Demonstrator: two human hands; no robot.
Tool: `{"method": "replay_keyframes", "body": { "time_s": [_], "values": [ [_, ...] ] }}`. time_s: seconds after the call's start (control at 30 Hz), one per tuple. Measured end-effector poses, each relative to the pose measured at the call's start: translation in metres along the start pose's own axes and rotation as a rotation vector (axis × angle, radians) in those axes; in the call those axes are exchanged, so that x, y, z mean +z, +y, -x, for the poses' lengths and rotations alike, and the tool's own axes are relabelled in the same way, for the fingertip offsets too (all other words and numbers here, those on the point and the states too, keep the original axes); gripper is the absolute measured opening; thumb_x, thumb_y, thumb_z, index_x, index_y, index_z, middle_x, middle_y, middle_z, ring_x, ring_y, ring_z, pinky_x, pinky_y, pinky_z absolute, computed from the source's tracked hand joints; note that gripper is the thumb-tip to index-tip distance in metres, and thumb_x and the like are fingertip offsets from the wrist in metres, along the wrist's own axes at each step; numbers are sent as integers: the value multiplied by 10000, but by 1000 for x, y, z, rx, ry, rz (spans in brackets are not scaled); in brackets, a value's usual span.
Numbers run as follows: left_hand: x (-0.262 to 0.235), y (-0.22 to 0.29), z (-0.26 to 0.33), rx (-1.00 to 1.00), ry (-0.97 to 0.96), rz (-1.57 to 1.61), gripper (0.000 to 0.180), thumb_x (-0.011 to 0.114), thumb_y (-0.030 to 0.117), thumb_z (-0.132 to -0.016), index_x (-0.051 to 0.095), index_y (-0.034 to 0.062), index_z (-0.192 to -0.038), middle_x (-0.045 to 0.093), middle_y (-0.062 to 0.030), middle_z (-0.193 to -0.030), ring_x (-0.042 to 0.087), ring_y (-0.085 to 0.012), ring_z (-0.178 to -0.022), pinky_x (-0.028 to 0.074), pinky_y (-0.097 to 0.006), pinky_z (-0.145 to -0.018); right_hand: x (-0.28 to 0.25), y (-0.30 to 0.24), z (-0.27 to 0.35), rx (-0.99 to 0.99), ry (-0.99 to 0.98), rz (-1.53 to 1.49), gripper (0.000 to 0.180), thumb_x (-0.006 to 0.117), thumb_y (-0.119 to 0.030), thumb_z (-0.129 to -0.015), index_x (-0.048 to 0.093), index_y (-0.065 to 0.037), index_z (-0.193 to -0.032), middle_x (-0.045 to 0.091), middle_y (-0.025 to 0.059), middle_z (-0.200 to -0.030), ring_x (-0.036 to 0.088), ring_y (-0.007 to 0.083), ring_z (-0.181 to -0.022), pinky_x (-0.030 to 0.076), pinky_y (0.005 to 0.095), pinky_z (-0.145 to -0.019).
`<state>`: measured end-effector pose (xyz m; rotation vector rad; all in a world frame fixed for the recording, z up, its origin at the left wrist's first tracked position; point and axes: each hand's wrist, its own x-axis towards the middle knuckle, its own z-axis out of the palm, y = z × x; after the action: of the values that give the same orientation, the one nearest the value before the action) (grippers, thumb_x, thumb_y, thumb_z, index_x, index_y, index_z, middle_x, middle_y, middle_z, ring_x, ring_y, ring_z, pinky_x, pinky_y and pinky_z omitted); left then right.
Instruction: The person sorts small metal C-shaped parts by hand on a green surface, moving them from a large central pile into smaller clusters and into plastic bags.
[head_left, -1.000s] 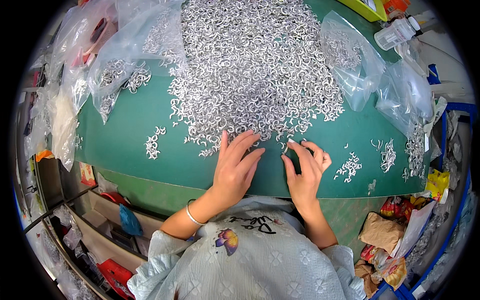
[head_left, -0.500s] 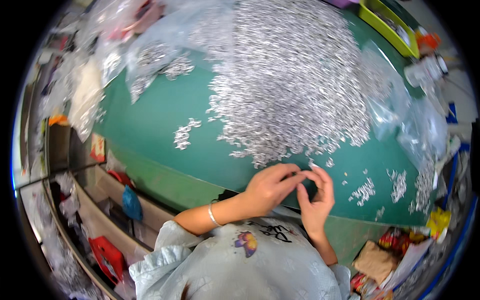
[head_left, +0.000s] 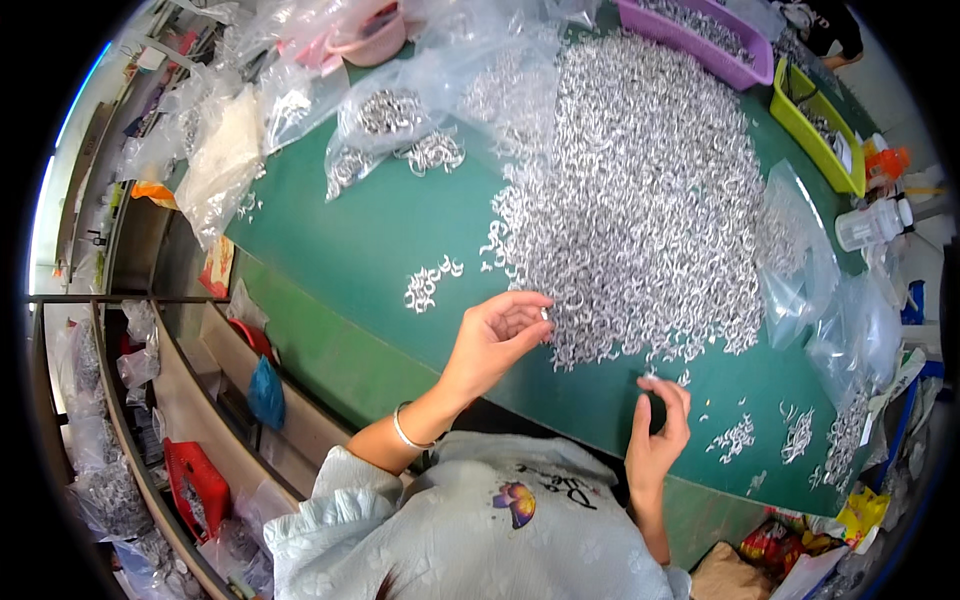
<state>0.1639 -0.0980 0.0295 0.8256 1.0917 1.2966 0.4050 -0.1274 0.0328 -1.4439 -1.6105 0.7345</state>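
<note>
A large heap of small silver curved metal pieces [head_left: 650,190] covers the middle of the green table [head_left: 340,250]. My left hand [head_left: 495,335] is at the heap's near left edge, with thumb and fingers closed on a small silver piece [head_left: 545,313]. To the right, my right hand [head_left: 662,425] is at the heap's near edge. Its thumb and forefinger are apart, and the forefinger's tip is by a small silver piece [head_left: 650,374] on the table. Whether it touches that piece I cannot tell.
Small clusters of pieces lie at left [head_left: 430,285] and right [head_left: 735,438]. Clear plastic bags [head_left: 380,115] flank the heap. A purple basket [head_left: 700,45], a green tray [head_left: 820,125] and a clear bottle [head_left: 870,225] stand far right. Drawers [head_left: 230,370] open at left.
My hands were together before me; now they are apart, the left farther left with a small piece, the right lower beside loose pieces. The view has shifted, showing the purple basket fully.
</note>
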Motion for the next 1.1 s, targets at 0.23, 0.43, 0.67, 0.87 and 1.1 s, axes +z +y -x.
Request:
{"method": "replay_keyframes", "body": {
  "time_s": [0.23, 0.43, 0.67, 0.87, 1.1],
  "values": [
    [41, 16, -14, 157, -199, -666, 437, 678, -98, -822, 605, 7, -1239, 665, -28, -913, 625, -104, -852, 506, -260, -811, -13, 0, 1, 20, 85, -122, 233, 667, 36, -809, 659, -29, -1033, 685, 97, -954, 612, 271, -927, 480, 360, -830],
    [119, 1, -1, 537, -635, -869, 506, 705, -48, -785, 579, 25, -1270, 660, -119, -873, 627, -279, -777, 499, -361, -713, -33, 3, 1, 33, 166, -237, 297, 708, 2, -815, 622, -3, -1099, 667, 103, -938, 638, 257, -875, 500, 354, -786],
    [167, -14, -9, 618, -802, -937, 543, 707, -101, -755, 573, 18, -1268, 667, -132, -952, 646, -288, -843, 513, -344, -744, -76, 21, 9, 90, 312, -272, 273, 699, 27, -825, 632, 2, -1089, 656, 101, -888, 646, 187, -764, 517, 295, -683],
    [182, -14, -8, 679, -639, -968, 472, 720, -96, -731, 611, 7, -1179, 625, -160, -1091, 607, -324, -1019, 478, -384, -901, -130, 59, 8, 155, 532, -187, 228, 700, 50, -818, 676, 2, -1040, 683, 74, -856, 636, 120, -756, 512, 256, -665],
    [132, -26, 7, 588, -377, -1074, 348, 692, -84, -740, 642, 10, -1071, 527, -180, -1262, 482, -396, -1232, 376, -465, -1047, -260, 162, 12, 281, 978, 21, 236, 678, 67, -852, 638, 21, -1080, 679, 48, -906, 627, 85, -822, 510, 223, -769]
  ]
}}
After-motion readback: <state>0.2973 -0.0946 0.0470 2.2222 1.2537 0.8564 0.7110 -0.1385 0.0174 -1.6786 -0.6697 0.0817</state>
